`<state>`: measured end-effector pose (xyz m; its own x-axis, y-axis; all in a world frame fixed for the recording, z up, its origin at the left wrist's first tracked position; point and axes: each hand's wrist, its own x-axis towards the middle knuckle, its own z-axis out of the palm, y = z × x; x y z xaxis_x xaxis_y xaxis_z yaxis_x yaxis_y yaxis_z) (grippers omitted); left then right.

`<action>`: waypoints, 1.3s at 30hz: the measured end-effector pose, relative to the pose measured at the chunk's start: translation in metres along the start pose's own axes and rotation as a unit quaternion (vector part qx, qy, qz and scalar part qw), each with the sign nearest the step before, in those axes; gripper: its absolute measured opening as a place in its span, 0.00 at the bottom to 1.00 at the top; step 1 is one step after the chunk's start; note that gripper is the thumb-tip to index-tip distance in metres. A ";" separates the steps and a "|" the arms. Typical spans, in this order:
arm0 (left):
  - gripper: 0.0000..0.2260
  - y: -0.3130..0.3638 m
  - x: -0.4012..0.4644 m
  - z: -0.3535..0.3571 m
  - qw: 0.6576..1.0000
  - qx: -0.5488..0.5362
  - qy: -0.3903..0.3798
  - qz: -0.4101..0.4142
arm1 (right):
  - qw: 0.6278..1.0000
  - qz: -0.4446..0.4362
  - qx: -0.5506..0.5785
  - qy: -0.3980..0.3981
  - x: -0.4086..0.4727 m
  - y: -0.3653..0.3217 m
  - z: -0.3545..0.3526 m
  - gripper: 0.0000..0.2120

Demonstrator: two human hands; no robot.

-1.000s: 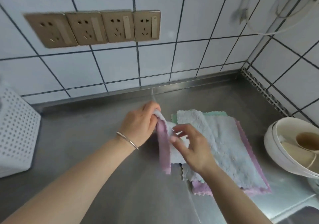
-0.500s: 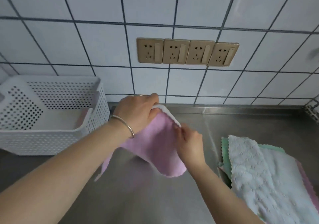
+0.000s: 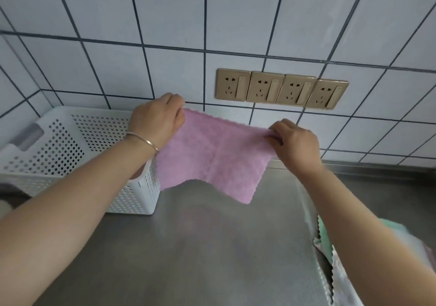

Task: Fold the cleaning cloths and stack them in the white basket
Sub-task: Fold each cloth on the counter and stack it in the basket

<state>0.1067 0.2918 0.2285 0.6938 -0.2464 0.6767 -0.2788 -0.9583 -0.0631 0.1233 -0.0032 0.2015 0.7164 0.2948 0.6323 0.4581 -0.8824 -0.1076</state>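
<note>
Now your left hand [image 3: 157, 119] and right hand [image 3: 293, 141] each pinch a top corner of the pink cloth [image 3: 212, 157], hanging above the steel counter [image 3: 200, 246] beside the white basket [image 3: 70, 145]. Keep the top edge taut, then bring the corners together squarely.

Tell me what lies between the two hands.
In the head view, the pink cloth stretches between the left hand and right hand, each pinching a top corner, above the steel counter.
</note>
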 end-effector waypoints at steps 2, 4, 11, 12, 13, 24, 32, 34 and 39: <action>0.12 0.006 -0.025 -0.006 1.000 -0.007 -0.005 0.024 | 1.000 -0.014 0.007 0.007 -0.022 0.004 -0.005 0.01; 0.12 0.015 -0.056 -0.006 0.998 -0.009 -0.022 0.066 | 1.000 -0.018 0.009 -0.017 -0.047 0.009 -0.007 0.05; 0.10 0.054 -0.196 0.044 0.965 -0.066 -0.225 0.115 | 0.964 -0.034 0.031 -0.261 -0.178 0.014 0.026 0.17; 0.09 0.059 -0.213 0.052 0.955 -0.073 -0.265 0.109 | 0.956 -0.035 0.030 -0.289 -0.196 0.012 0.033 0.19; 0.09 0.063 -0.228 0.059 0.944 -0.082 -0.305 0.099 | 0.945 -0.029 0.025 -0.324 -0.212 0.009 0.038 0.19; 0.28 0.085 -0.277 0.064 0.780 -0.151 -0.600 0.098 | 0.792 0.033 0.086 -0.604 -0.260 -0.005 0.050 0.31; 0.09 0.054 -0.183 0.164 0.743 -0.192 -0.448 -0.458 | 0.758 0.519 0.083 -0.385 -0.188 0.047 0.124 0.14; 0.12 0.052 -0.174 0.187 0.720 -0.195 -0.422 -0.516 | 0.732 0.549 0.079 -0.395 -0.183 0.051 0.142 0.13; 0.14 0.060 -0.170 0.209 0.739 -0.123 -0.397 -0.530 | 0.717 0.576 0.062 -0.387 -0.179 0.049 0.165 0.16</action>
<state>0.1103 0.2461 -0.0437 0.7521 0.5239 -0.3999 0.6572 -0.6421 0.3947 0.1043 -0.0389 -0.0442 0.7126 -0.4463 -0.5413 -0.6637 -0.6788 -0.3141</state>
